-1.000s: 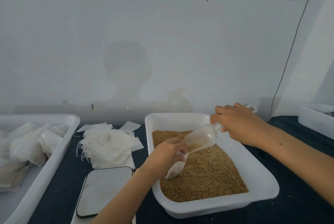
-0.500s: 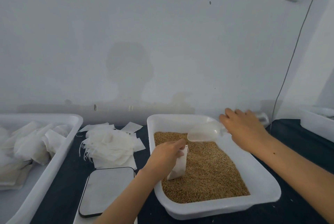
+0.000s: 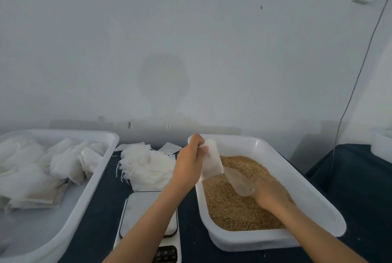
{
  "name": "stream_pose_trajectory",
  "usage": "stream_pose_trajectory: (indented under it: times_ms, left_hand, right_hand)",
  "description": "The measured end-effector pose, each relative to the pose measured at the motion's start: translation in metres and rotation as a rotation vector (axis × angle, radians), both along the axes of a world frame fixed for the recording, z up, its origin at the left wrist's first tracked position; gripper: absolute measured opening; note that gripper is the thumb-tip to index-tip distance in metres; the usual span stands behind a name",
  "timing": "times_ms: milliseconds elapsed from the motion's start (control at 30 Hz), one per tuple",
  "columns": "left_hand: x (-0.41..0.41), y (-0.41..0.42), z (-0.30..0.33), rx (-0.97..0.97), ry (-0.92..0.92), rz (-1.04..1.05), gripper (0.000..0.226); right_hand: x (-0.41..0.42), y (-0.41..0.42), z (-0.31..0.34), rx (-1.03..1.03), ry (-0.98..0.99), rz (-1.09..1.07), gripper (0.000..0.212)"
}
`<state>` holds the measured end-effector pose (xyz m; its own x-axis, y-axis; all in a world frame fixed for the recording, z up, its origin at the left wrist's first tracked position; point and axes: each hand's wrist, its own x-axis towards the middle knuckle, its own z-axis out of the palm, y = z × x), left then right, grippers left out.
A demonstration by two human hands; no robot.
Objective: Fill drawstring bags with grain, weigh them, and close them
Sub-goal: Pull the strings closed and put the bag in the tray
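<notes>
Item 1 — my left hand (image 3: 189, 163): fingers and thumb curled, pinching the top edge of a small white drawstring bag (image 3: 211, 159). The bag hangs tilted from that pinch, over the near-left part of the grain tray (image 3: 297, 180), its lower corner just above the grain (image 3: 233, 205).

Item 2 — my right hand (image 3: 270, 196): low over the grain inside the tray, blurred. It is at the handle end of a translucent plastic scoop (image 3: 237, 182), whose mouth points toward the bag. The fingers seem wrapped on the handle, though the blur keeps me from reading how far they close.

Item 3: the grain tray itself, white, rectangular, holding a bed of brown grain. All else is placed from it.

Item 4: digital scale (image 3: 146, 216), just left of the tray's near corner, with my left forearm crossing above its platform; buttons show at its near edge.

Item 5: loose pile of empty white bags (image 3: 146, 165), left of the tray and beyond the scale, strings trailing.

Item 6: second white tray (image 3: 93, 178), well left of the grain tray, holding bags.

Item 7: dark cloth (image 3: 350, 178) under the trays and scale.
</notes>
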<state>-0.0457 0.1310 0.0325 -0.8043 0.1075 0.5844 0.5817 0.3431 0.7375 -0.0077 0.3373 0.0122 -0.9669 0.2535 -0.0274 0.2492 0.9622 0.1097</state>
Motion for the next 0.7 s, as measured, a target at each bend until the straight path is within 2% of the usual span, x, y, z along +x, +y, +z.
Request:
stream_pose_trajectory:
  times_ms: [33,67,100,167,233,300,400,467,567,633,700]
  left_hand:
    - [0.000,-0.008,0.007,0.042,0.005,-0.011,0.018]
    - [0.001,-0.017,0.013,0.091,-0.005,-0.029,0.020]
    - [0.002,-0.027,0.020,0.139,-0.019,-0.054,0.021]
    - [0.006,-0.049,0.030,0.197,-0.028,-0.108,0.021]
    - [0.010,-0.070,0.036,0.203,-0.042,-0.162,0.020]
    - [0.015,-0.090,0.037,0.210,-0.071,-0.201,0.019]
    - [0.023,-0.114,0.024,0.192,-0.124,-0.159,0.015]
    - [0.027,-0.125,0.009,0.181,-0.179,-0.084,0.012]
    - [0.028,-0.133,-0.018,0.149,-0.225,0.053,0.018]
    - [0.026,-0.134,-0.036,0.104,-0.262,0.116,0.020]
    - [0.023,-0.133,-0.051,0.053,-0.311,0.138,0.015]
  right_hand:
    - [-0.002,-0.005,0.006,0.000,0.014,0.014,0.023]
    - [-0.004,-0.011,0.011,-0.053,0.097,0.061,0.020]
    - [-0.006,-0.020,0.017,-0.183,0.226,0.135,0.014]
    - [-0.005,-0.047,0.032,-0.694,0.380,0.256,0.023]
    - [0.002,-0.084,0.044,-1.274,0.261,0.368,0.036]
    - [0.005,-0.118,0.043,-1.500,0.133,0.415,0.040]
    - [0.006,-0.158,0.029,-1.570,0.140,0.398,0.021]
    - [0.006,-0.177,0.016,-1.504,0.209,0.358,0.014]
    - [0.001,-0.192,-0.007,-1.211,0.305,0.406,0.029]
    - [-0.001,-0.196,-0.022,-1.067,0.326,0.450,0.042]
    - [-0.004,-0.196,-0.035,-0.955,0.337,0.494,0.046]
